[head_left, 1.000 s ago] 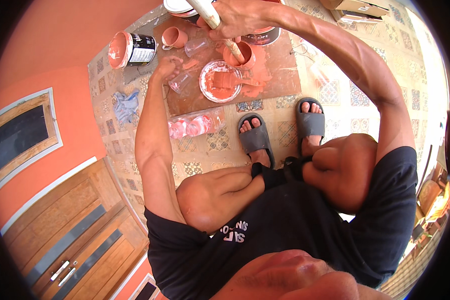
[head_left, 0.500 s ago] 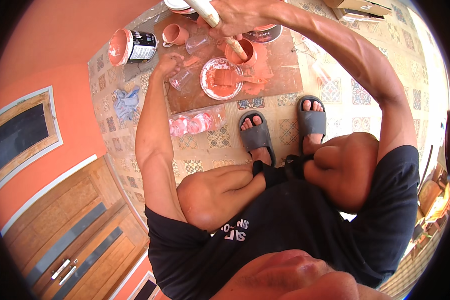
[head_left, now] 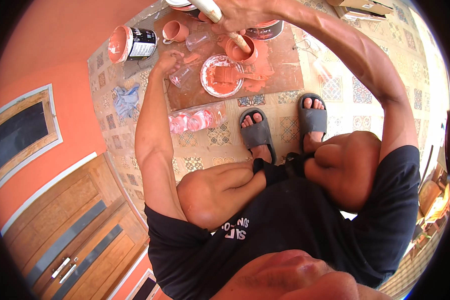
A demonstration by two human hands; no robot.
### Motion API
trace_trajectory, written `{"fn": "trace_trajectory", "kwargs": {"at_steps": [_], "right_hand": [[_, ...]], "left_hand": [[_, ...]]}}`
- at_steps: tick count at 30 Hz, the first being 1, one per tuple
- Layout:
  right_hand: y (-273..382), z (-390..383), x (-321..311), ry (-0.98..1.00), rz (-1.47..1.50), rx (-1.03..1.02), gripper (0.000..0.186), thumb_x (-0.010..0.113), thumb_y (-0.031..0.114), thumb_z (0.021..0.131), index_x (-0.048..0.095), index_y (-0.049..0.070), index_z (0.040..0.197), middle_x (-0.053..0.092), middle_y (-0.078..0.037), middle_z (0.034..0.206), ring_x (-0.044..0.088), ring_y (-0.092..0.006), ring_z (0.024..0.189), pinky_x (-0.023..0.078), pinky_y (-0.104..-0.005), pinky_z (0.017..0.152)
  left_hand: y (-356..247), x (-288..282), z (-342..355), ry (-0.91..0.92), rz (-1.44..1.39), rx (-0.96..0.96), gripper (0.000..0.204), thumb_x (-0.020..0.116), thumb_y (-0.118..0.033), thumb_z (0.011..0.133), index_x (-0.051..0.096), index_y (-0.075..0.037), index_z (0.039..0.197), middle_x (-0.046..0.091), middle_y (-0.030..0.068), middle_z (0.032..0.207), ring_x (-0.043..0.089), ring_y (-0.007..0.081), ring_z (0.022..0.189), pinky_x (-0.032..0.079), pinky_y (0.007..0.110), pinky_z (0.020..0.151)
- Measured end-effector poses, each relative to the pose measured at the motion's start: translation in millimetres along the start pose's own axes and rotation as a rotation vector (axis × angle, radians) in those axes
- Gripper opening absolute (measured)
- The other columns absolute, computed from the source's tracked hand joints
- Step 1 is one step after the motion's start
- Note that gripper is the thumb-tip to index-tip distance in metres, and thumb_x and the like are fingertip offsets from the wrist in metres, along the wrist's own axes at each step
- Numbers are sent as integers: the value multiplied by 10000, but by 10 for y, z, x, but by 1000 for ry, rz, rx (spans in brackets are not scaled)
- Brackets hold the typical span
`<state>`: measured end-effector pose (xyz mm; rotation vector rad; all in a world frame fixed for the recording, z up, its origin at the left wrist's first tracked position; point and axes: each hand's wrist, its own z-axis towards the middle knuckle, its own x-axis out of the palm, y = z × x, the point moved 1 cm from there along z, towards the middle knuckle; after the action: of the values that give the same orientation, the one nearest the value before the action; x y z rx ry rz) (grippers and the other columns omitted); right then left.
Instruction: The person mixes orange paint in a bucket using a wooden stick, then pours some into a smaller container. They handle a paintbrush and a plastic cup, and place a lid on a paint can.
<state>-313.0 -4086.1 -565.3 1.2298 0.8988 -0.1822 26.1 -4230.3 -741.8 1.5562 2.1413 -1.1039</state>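
My right hand (head_left: 237,17) is wrapped around a thick, pale wooden stick (head_left: 241,43), whose lower end is inside an orange paint-coated pot (head_left: 253,54). My left hand (head_left: 168,62) has curled fingers beside a tilted clear plastic cup (head_left: 180,77); whether it grips anything is not clear. Between the hands, a second clear cup (head_left: 197,42) lies near an orange mug (head_left: 175,31). Nearer to me, a broad paintbrush (head_left: 227,75) covered in orange paint rests across a round white lid (head_left: 205,88) smeared with the same paint.
These things are on a paint-stained brown board (head_left: 280,82) over patterned tiles. A black-labelled paint bucket (head_left: 143,44) lies tipped at the far left, above a blue rag (head_left: 126,100). Clear-wrapped cups (head_left: 197,120) lie before my sandalled feet (head_left: 257,132). An orange wall stands left.
The whole view has shifted slightly. My right hand and the stick have moved a little to the right; my left hand stays by the clear cup.
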Motion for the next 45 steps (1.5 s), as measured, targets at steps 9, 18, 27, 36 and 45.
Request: {"fn": "trace_trajectory", "kwargs": {"at_steps": [9, 18, 27, 36, 45], "right_hand": [[-56, -22, -21, -55, 141, 12, 368, 600, 82, 783, 606, -64, 1121, 719, -256, 889, 724, -401, 863, 594, -464, 739], [-22, -75, -60, -28, 99, 19, 300, 640, 87, 761, 609, -21, 1040, 705, -192, 822, 720, -344, 805, 593, -443, 714], [-137, -88, -68, -51, 129, 12, 188, 667, 190, 843, 638, 29, 938, 694, -152, 846, 694, -289, 814, 546, -444, 725], [-22, -134, -110, -103, -58, -1, 166, 688, 190, 860, 655, 28, 867, 690, -154, 822, 689, -274, 820, 539, -436, 729], [244, -424, -522, -226, 192, 174, 181, 609, 167, 987, 612, 9, 898, 727, -108, 837, 726, -192, 712, 595, -306, 645]], "left_hand": [[-6, 26, -23, -23, -81, 26, 203, 664, -219, 976, 720, -109, 1137, 671, 10, 841, 581, 87, 643, 437, 243, 513], [0, 34, 7, -14, -18, 16, 246, 631, -233, 991, 705, -100, 1185, 687, 55, 930, 641, 138, 717, 480, 292, 558], [77, 55, 115, 0, -59, 48, 245, 617, -220, 996, 693, -90, 1189, 661, 40, 852, 616, 136, 660, 456, 281, 525], [120, 61, 271, -37, 19, 67, 280, 645, -293, 982, 718, -99, 1170, 713, 60, 892, 671, 154, 700, 528, 328, 577], [-116, 22, 61, -196, 54, 37, 300, 606, -252, 957, 710, -130, 1211, 725, 78, 956, 710, 188, 731, 559, 367, 617]]}}
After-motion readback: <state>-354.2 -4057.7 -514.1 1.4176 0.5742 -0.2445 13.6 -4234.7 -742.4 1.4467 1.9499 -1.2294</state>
